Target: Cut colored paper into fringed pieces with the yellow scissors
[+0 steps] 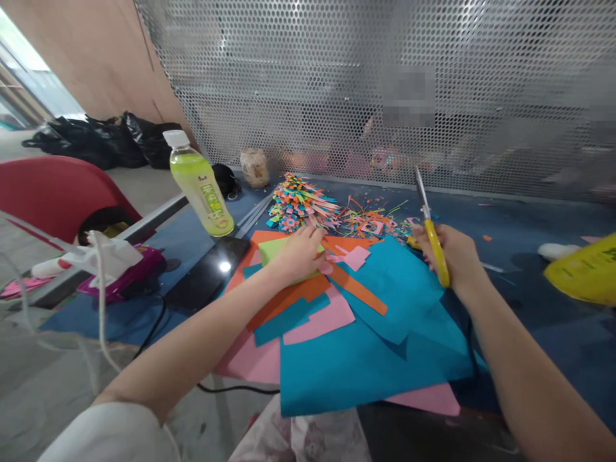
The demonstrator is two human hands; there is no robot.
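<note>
My right hand point(452, 253) is wrapped round the yellow handles of a pair of scissors point(436, 247), whose blades point away from me toward the mesh panel. Over the paper pile, my left hand point(301, 253) has its fingers bent together at a small pink paper piece point(328, 263); the exact grip is partly hidden. Beneath that hand lies light green paper point(272, 249). Around it are orange strips point(360, 292), a pink scrap point(357, 258) and large blue sheets point(351, 366). Just beyond stands a heap of colourful paper cutouts point(298, 202).
Thin paper offcuts point(368, 221) litter the table's back. At left are a drink bottle point(205, 189), a black phone point(206, 273) and a purple tissue pack point(113, 276). A yellow packet point(587, 273) lies at right. A perforated metal panel point(308, 83) borders the table.
</note>
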